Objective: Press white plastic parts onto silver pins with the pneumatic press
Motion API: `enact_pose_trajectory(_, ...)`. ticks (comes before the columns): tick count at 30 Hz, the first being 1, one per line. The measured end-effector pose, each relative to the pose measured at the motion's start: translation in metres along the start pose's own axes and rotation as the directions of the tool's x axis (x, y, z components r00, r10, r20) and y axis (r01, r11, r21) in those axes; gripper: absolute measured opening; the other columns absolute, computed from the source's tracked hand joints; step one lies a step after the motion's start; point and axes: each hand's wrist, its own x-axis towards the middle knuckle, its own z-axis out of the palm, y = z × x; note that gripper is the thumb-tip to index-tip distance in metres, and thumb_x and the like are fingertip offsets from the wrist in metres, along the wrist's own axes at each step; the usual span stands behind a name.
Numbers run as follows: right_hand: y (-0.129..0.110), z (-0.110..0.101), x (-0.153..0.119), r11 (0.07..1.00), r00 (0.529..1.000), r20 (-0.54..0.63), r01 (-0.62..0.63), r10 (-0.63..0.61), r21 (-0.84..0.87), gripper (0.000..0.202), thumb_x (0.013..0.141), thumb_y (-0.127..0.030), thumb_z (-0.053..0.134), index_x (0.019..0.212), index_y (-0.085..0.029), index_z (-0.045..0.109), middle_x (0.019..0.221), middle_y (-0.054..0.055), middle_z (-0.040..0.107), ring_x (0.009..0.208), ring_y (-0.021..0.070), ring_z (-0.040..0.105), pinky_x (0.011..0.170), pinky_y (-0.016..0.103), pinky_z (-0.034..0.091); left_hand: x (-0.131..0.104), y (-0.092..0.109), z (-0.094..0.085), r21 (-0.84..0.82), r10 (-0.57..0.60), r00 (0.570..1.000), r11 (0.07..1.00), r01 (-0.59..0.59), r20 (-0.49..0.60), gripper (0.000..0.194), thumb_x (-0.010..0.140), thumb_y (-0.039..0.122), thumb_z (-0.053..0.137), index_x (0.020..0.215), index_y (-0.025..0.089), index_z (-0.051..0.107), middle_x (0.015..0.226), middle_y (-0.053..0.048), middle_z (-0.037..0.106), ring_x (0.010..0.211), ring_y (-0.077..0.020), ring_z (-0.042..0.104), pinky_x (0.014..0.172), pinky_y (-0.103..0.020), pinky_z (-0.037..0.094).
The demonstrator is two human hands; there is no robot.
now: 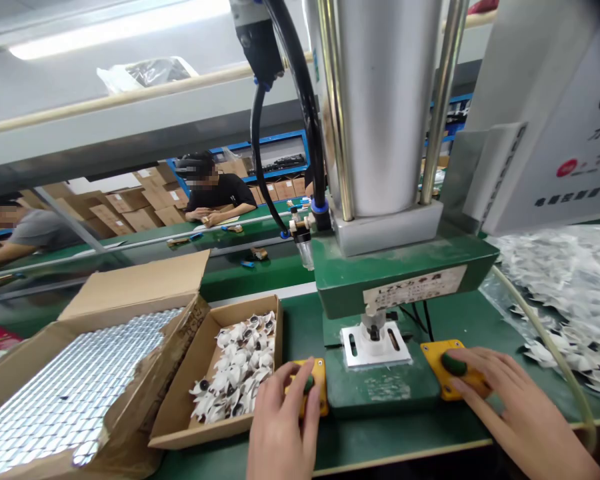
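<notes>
Both hands are sitting on the press controls right now. The left hand (280, 427) is resting over the yellow square button box on the left (314, 385), fingers loosely curled, thumb touching the dark green round button (309, 384), not gripping anything. The right hand (505, 400) is lying flat and released on the second yellow button box (443, 353), fingertips covering most of its green dome button (453, 365).

Between the two boxes, at 12 o'clock from the hands, the white slotted metal plate (375, 343) is sitting under the ram of the green-painted pneumatic press (405, 267), with its shiny steel cylinder (380, 100) rising up out of view. The gap under the ram is looking tight, though the green base pad in front of it is giving a bit of open room.

At 9 o'clock from the left hand, a shallow brown cardboard tray (180, 407) is holding a pile of small white crinkly parts with dark centres (240, 367), its edge just beside the left box. Further at 9 o'clock, a bigger open cardboard carton (130, 287) is showing a glittery silver gridded sheet (80, 380). At 3 o'clock from the right hand, a heap of the same white parts in clear film (570, 293) is crowding the green bench surface (380, 447), with a pale rubbery hose (555, 353) curving past it. The bench's front edge is running right under the wrists.
</notes>
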Motion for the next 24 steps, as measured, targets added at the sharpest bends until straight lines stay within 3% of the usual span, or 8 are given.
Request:
enact_pose_trajectory(2,-0.007,-0.004,0.003,0.984,0.994,0.025,-0.109,0.106,0.140,0.037,0.088,-0.046,0.046,0.119,-0.027,0.047,0.111,0.008,0.058,0.096,0.0256,0.059,0.063,0.031,0.055,0.007,0.013,0.004,-0.218,-0.174,0.973,0.966,0.139,-0.152,0.029,0.086,0.034,0.049,0.114,0.030,0.056,0.113,-0.006,0.051,0.106,-0.0230,0.050,0.089,-0.037,0.042)
enact_pose_trajectory(4,-0.019,-0.009,0.013,0.927,0.976,0.106,-0.216,0.193,0.307,0.039,0.088,-0.045,0.048,0.123,-0.029,0.044,0.105,0.007,0.061,0.085,0.0224,0.063,0.052,0.025,0.054,0.017,0.027,0.014,-0.468,-0.373,0.893,0.855,0.225,-0.251,0.029,0.087,0.034,0.048,0.115,0.028,0.052,0.116,-0.005,0.050,0.106,-0.0211,0.050,0.091,-0.035,0.040)
enact_pose_trajectory(7,-0.042,-0.016,0.038,0.789,0.961,0.209,-0.269,0.181,0.552,0.042,0.089,-0.043,0.049,0.127,-0.030,0.038,0.111,0.008,0.058,0.084,0.0203,0.062,0.060,0.026,0.054,0.033,0.041,0.037,-0.644,-0.487,0.819,0.738,0.200,-0.303,0.029,0.088,0.035,0.045,0.115,0.024,0.045,0.113,-0.007,0.050,0.102,-0.0196,0.051,0.088,-0.034,0.041)
enact_pose_trajectory(9,-0.056,-0.019,0.057,0.707,0.957,0.259,-0.271,0.128,0.653,0.043,0.089,-0.042,0.049,0.128,-0.031,0.035,0.120,0.010,0.052,0.089,0.0205,0.060,0.064,0.028,0.053,0.040,0.045,0.051,-0.631,-0.462,0.824,0.757,0.172,-0.329,0.029,0.088,0.035,0.044,0.114,0.021,0.045,0.112,-0.009,0.050,0.101,-0.0206,0.050,0.086,-0.035,0.042)
enact_pose_trajectory(12,-0.074,-0.017,0.083,0.650,0.945,0.323,-0.280,0.056,0.706,0.039,0.087,-0.042,0.052,0.121,-0.027,0.041,0.104,0.008,0.058,0.080,0.0191,0.059,0.061,0.029,0.050,0.043,0.043,0.063,-0.579,-0.399,0.855,0.801,0.149,-0.332,0.029,0.088,0.034,0.044,0.112,0.019,0.046,0.112,-0.011,0.050,0.102,-0.0225,0.049,0.085,-0.037,0.041)
enact_pose_trajectory(18,-0.113,0.001,0.122,0.465,0.958,0.288,-0.248,-0.017,0.850,0.022,0.082,-0.036,0.056,0.071,-0.018,0.051,0.066,-0.001,0.053,0.059,0.0114,0.050,0.054,0.022,0.039,0.045,0.031,0.064,-0.528,-0.319,0.920,0.835,0.159,-0.228,0.028,0.085,0.039,0.045,0.103,0.018,0.052,0.102,-0.009,0.055,0.095,-0.0244,0.052,0.083,-0.038,0.041)
enact_pose_trajectory(21,-0.129,0.006,0.127,0.439,0.946,0.321,-0.304,0.036,0.846,0.026,0.086,-0.029,0.045,0.063,-0.018,0.048,0.053,-0.004,0.046,0.050,0.0095,0.045,0.048,0.021,0.035,0.049,0.028,0.065,-0.488,-0.288,0.938,0.857,0.163,-0.192,0.027,0.084,0.042,0.045,0.097,0.019,0.054,0.096,-0.008,0.056,0.091,-0.0249,0.052,0.081,-0.039,0.040)
enact_pose_trajectory(24,-0.122,-0.007,0.112,0.430,0.898,0.439,-0.409,0.031,0.805,0.007,0.080,-0.019,0.049,0.075,-0.019,0.052,0.059,-0.005,0.052,0.045,0.0086,0.047,0.046,0.021,0.039,0.051,0.027,0.064,-0.416,-0.235,0.957,0.898,0.146,-0.170,0.025,0.084,0.042,0.044,0.093,0.021,0.055,0.092,-0.006,0.057,0.088,-0.0239,0.053,0.081,-0.038,0.039)
